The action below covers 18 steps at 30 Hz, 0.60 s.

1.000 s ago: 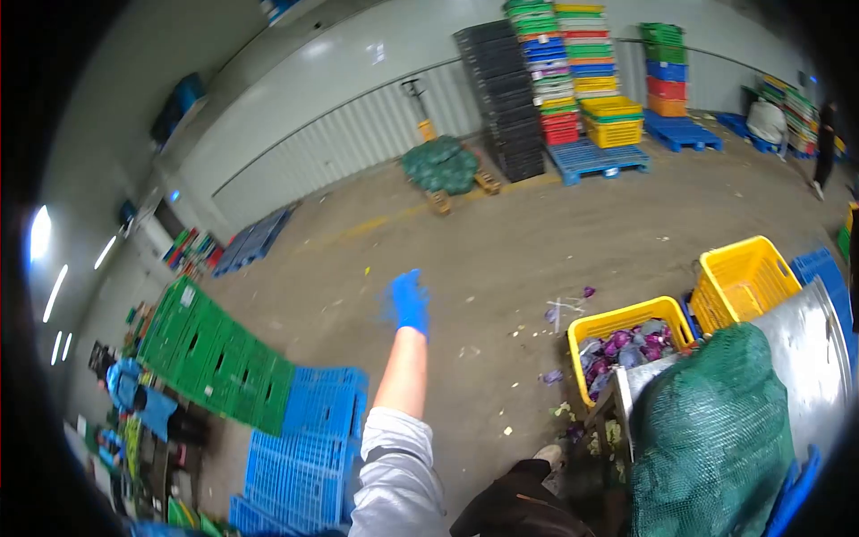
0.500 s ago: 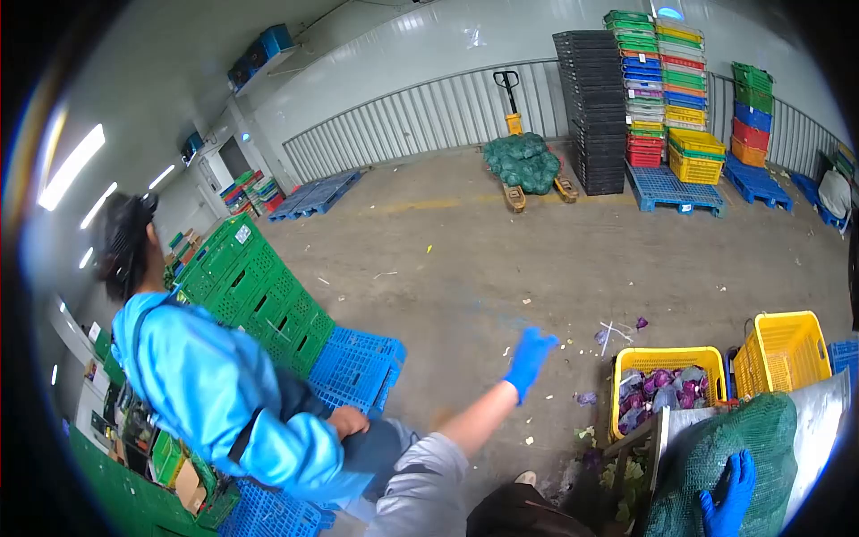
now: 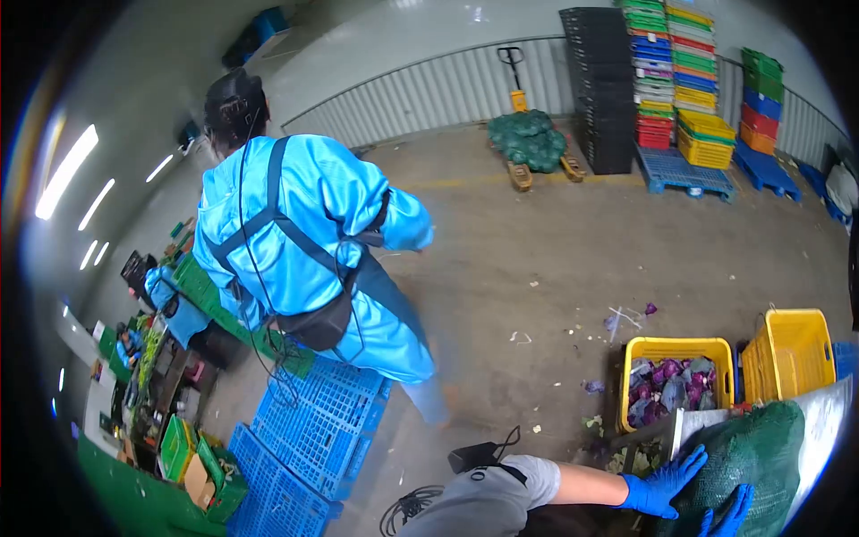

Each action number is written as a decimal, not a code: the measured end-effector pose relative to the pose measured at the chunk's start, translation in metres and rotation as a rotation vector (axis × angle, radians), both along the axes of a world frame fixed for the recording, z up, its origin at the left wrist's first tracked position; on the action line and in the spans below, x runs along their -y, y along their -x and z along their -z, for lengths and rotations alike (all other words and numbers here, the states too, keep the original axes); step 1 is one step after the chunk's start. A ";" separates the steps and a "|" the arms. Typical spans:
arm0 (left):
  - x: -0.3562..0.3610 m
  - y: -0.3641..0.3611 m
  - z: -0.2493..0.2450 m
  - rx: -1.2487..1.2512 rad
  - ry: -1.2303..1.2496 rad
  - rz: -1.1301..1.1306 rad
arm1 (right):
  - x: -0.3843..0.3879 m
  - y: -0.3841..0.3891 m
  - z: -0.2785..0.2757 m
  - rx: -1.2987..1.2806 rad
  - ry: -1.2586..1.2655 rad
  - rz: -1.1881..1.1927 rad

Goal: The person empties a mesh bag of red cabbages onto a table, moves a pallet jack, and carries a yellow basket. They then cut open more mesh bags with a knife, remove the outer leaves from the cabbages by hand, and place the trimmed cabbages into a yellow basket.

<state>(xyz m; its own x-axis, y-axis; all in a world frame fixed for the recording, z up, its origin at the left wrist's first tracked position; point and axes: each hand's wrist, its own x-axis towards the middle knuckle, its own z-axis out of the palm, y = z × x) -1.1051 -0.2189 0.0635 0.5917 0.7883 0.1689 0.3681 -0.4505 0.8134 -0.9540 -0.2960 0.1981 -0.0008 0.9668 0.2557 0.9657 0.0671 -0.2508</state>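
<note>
The left hand (image 3: 660, 490) has swung in from open air onto the bulging green mesh sack (image 3: 761, 456), and a person in a shiny blue jacket (image 3: 309, 242) has moved farther into view. The sack lies on a bare metal table (image 3: 821, 428). Both gloved hands rest against it, fingers apart; the right hand (image 3: 734, 512) is partly cut off. With open palms on slick metal—little grip—a lopsided push could slide or roll the sack.
</note>
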 end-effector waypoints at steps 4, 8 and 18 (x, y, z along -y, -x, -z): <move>-0.005 0.000 -0.008 -0.043 -0.077 0.001 | 0.028 -0.010 0.003 -0.026 -0.017 0.141; -0.008 -0.010 0.009 0.068 -0.152 0.030 | 0.077 -0.021 0.023 -0.017 -0.062 0.322; -0.017 -0.032 0.040 -0.051 0.012 0.220 | 0.143 -0.035 0.131 0.215 -0.149 0.639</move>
